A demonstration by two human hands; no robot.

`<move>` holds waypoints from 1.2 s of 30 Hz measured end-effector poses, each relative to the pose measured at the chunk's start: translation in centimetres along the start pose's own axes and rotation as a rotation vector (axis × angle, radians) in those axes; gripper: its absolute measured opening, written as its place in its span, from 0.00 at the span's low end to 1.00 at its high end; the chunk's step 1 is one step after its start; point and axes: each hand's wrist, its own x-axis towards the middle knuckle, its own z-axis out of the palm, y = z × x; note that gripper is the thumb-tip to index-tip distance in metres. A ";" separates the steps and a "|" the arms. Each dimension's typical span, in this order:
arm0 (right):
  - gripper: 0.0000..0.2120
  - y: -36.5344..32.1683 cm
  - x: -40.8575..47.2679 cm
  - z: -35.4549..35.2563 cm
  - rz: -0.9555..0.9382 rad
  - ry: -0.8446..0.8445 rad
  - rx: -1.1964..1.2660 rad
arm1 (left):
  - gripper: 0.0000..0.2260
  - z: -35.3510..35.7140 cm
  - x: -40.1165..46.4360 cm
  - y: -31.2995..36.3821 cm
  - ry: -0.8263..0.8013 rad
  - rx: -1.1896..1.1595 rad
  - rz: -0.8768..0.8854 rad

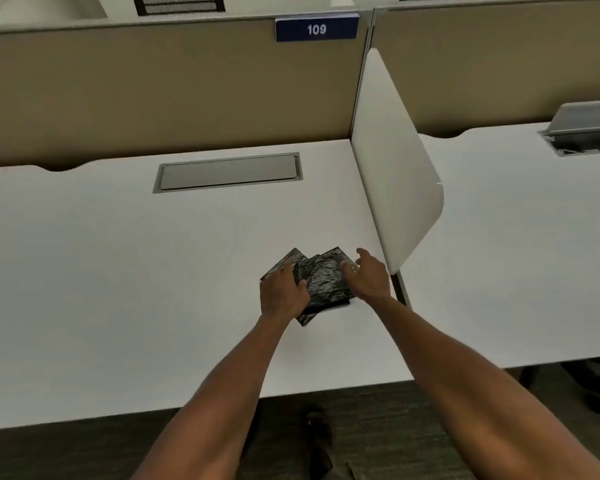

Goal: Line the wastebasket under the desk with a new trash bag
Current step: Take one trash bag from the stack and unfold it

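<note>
Several folded black plastic trash bags (321, 282) lie fanned on white worktop (118, 271) at 3 o'clock, by the white divider panel (395, 174). Left hand (281, 294) presses flat on stack, grip not closed; right hand (369, 277) open w/ fingertips at top bag's edge. Best: pin stack, peel just 1 bag. Wastebasket not in view

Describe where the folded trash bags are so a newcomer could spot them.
Find the white desk under sign 109. Near its right divider, both hands rest on the folded trash bags, the only black, crinkly thing there.
</note>
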 end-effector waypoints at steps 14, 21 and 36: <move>0.23 2.4 1.7 3.7 0.220 -0.045 0.214 | 0.25 3.7 2.8 0.0 -0.075 -0.718 -0.430; 0.17 1.8 2.0 4.2 0.371 -0.032 0.605 | 0.28 2.8 2.7 -0.8 -0.104 -1.090 -0.598; 0.09 -4.9 -9.7 5.2 0.157 -0.244 1.117 | 0.13 -3.7 -8.0 -9.2 -0.080 -1.257 -0.351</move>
